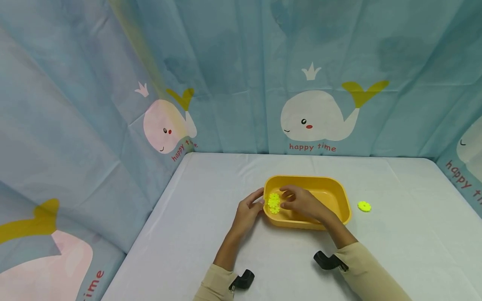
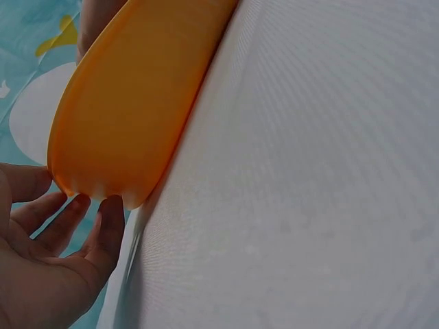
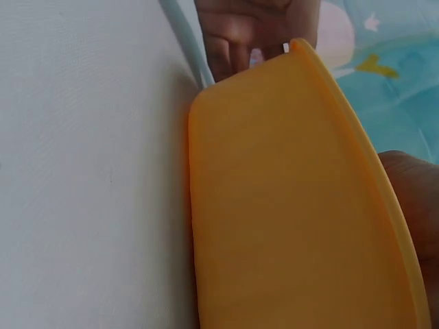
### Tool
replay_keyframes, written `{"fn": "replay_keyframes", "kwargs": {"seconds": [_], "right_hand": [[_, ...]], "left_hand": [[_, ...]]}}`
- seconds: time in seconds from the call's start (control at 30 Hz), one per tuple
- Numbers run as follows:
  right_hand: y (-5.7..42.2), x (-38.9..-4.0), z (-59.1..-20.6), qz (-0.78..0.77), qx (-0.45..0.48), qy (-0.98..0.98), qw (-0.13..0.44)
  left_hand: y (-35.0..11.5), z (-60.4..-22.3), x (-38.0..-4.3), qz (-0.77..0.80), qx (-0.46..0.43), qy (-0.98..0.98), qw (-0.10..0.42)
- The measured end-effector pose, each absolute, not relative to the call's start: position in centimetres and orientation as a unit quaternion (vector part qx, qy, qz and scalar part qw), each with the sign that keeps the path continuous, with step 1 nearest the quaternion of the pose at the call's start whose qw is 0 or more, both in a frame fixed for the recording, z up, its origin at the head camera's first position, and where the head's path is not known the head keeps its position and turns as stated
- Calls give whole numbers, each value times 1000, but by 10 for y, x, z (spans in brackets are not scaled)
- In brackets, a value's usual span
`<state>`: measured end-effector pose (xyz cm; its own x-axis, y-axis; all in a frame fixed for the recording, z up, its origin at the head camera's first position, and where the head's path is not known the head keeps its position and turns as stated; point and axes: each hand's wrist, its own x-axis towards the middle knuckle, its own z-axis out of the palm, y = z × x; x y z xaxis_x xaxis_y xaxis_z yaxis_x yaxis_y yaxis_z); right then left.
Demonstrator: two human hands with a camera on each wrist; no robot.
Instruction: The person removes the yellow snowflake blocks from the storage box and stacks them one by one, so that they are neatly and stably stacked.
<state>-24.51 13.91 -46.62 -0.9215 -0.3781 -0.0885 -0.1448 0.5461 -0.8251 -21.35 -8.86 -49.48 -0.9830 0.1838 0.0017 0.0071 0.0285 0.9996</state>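
Note:
An orange-yellow tray (image 1: 308,224) stands on the white table. Bright yellow notched discs (image 1: 274,204) lie bunched at the tray's left end inside it. My left hand (image 1: 246,212) is at that end, and in the left wrist view its spread fingertips (image 2: 112,205) touch the tray's outer wall. Over the tray's inside is my right hand (image 1: 303,203), its thumb and fingers bent and parted right beside the discs, with nothing visible between them. The tray's wall hides most of the right hand in the right wrist view.
One more yellow notched disc (image 1: 364,206) lies on the table (image 1: 399,246) to the right of the tray. Blue curtains (image 1: 233,83) printed with whales hang along the table's back and sides. A black wrist mount (image 1: 242,280) sticks out from each sleeve.

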Motion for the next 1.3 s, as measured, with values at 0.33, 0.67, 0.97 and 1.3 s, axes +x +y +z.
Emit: {"fn": "replay_keyframes", "kwargs": {"seconds": [0.33, 0.67, 0.97, 1.3], "right_hand": [[134, -251, -466, -444, -160, 871, 137], [127, -253, -464, -429, -159, 876, 152], [122, -256, -467, -423, -151, 882, 144], [117, -259, -469, -416, -148, 887, 138]], "left_hand": [[-90, -496, -214, 690, 71, 718, 61], [-89, -494, -212, 683, 77, 724, 58], [-90, -494, -212, 680, 74, 727, 58], [-90, -494, -212, 681, 73, 727, 60]]}}
